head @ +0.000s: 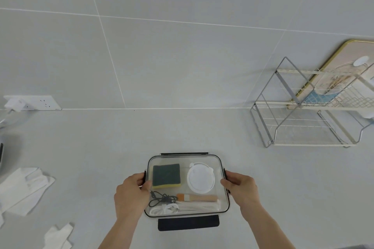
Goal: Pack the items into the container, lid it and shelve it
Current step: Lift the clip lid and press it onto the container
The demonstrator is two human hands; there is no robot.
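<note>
A clear container with a transparent lid on top sits on the pale desk at the lower centre of the frame. The left hand grips its left edge, fingers curled over the black side latch, and the right hand grips the right edge the same way. Through the lid show a green and yellow sponge at upper left, a round white disc at upper right, a wooden-handled brush with orange bristles below them, a tangled black cord beside it, and a white cable along the near wall. The black front latch hangs open toward the bottom of the frame. A wire shelf rack stands at the right against the tiled wall. White cloths lie at lower left, and a wall socket sits at the left.
</note>
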